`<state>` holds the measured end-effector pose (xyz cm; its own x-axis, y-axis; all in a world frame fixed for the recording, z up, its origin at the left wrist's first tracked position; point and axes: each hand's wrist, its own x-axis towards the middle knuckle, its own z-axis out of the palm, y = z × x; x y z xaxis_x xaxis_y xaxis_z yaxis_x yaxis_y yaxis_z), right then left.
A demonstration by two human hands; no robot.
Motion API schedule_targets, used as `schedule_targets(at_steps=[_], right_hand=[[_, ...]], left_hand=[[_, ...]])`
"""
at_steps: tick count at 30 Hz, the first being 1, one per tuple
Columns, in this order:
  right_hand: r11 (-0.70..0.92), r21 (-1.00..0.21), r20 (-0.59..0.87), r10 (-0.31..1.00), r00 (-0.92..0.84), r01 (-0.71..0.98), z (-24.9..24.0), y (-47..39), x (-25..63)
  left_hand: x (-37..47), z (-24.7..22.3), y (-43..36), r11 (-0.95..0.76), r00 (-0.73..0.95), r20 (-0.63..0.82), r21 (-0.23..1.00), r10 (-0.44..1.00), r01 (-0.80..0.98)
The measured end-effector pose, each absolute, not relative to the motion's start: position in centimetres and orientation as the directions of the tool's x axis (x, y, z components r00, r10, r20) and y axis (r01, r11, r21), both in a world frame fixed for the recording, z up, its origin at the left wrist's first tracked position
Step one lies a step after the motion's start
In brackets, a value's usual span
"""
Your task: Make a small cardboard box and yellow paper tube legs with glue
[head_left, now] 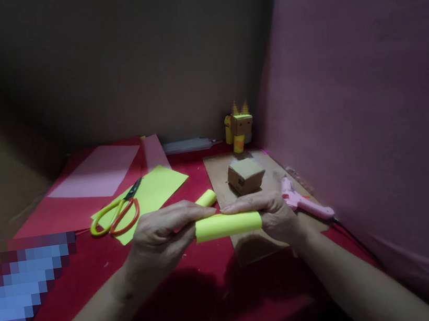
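Between my two hands is a yellow paper roll (229,226), held level above the red table. My left hand (159,236) grips its left end, thumb below and fingers along the top. At the other end, my right hand (274,213) closes on it with its fingers stretched over the upper edge. A second yellow paper tube (207,199) lies just behind, partly hidden by my left fingers. Beyond my right hand a small cardboard box (246,175) sits on a cardboard sheet (250,250).
Scissors (121,215) with yellow and red handles rest on yellow paper (162,183) at left. Pink paper (97,170) lies behind them. A pink glue gun (307,203) with a black cord is at right. A cardboard figure (241,124) with pointed ears stands at the back.
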<state>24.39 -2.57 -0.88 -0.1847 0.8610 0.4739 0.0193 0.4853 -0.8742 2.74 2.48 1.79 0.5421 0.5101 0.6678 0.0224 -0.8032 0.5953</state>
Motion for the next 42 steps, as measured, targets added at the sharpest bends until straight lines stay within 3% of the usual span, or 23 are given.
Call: schedule_targets(at_steps=[10,17,24,28,32,34,37,39,42], right_hand=[[0.42,-0.907,0.406,0.883,-0.236,0.012,-0.7,-2.6,24.6],[0.305,-0.952,0.294,0.905,-0.309,-0.011,0.0,-2.3,26.2],[0.344,-0.938,0.288,0.829,-0.48,0.031,1.9,-3.2,25.7],[0.357,-0.933,0.308,0.85,-0.426,0.037,1.7,-3.2,25.8],[0.306,-0.95,0.304,0.847,-0.436,-0.069,1.0,-2.9,25.9],[0.343,-0.939,0.319,0.861,-0.396,-0.012,1.1,-3.0,25.5],[0.522,-0.801,0.43,0.842,-0.325,0.294,1.5,-3.4,24.3],[0.646,-0.579,0.545,0.761,-0.352,0.498,1.6,-3.5,23.4],[0.717,-0.328,0.638,0.649,-0.415,0.615,1.3,-3.5,22.5]], left_hand=[[2.8,1.7,2.7,-0.776,0.512,0.668,0.631,0.54,-0.005],[2.1,2.2,3.1,-0.837,0.513,0.704,0.544,0.491,0.056],[1.7,2.8,3.1,-0.858,0.516,0.714,0.507,0.474,0.086],[1.8,2.6,3.3,-0.889,0.541,0.724,0.446,0.427,0.104],[1.9,2.3,3.4,-0.906,0.552,0.731,0.406,0.401,0.12],[2.0,2.2,3.5,-0.923,0.564,0.741,0.366,0.364,0.116],[2.2,2.0,3.5,-0.938,0.602,0.728,0.33,0.327,0.109],[2.3,1.7,3.6,-0.927,0.62,0.703,0.355,0.349,0.119],[2.2,1.3,3.7,-0.896,0.627,0.664,0.424,0.408,0.133]])
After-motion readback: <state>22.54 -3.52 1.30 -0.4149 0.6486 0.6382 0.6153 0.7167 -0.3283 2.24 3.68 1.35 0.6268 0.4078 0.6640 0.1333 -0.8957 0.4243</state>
